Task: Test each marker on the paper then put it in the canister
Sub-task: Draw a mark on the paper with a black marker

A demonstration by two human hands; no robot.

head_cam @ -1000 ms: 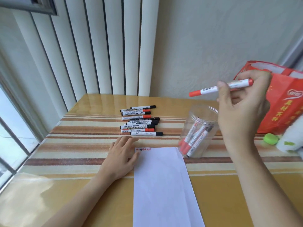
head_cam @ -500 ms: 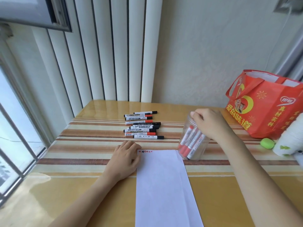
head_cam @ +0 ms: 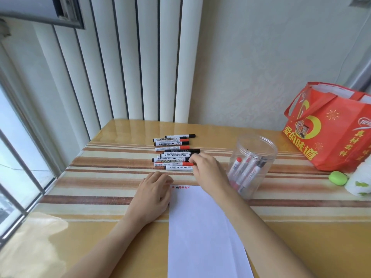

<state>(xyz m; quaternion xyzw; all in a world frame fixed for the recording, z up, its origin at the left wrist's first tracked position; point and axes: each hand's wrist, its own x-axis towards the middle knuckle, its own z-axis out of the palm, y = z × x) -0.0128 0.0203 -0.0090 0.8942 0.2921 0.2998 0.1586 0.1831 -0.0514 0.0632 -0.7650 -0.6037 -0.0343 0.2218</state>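
A row of several black- and red-capped whiteboard markers (head_cam: 172, 146) lies on the striped table (head_cam: 100, 177). My right hand (head_cam: 208, 169) is at the row's near right end, its fingers curled round the cap ends of the closest markers (head_cam: 176, 167). A clear plastic canister (head_cam: 256, 149) stands to the right of that hand with several markers leaning inside. The white paper (head_cam: 200, 227) lies in front, with small red and black test marks at its top edge. My left hand (head_cam: 152, 195) rests on the table at the paper's top left corner, holding nothing.
A red shopping bag (head_cam: 331, 133) stands at the back right against the wall. A small green object (head_cam: 338, 178) and a white roll with green print (head_cam: 360, 181) sit beside it. A window runs along the left, vertical blinds behind the table.
My right hand carried a red-capped marker to the canister, let it go inside, then moved left to the marker row. My left hand stayed by the paper.
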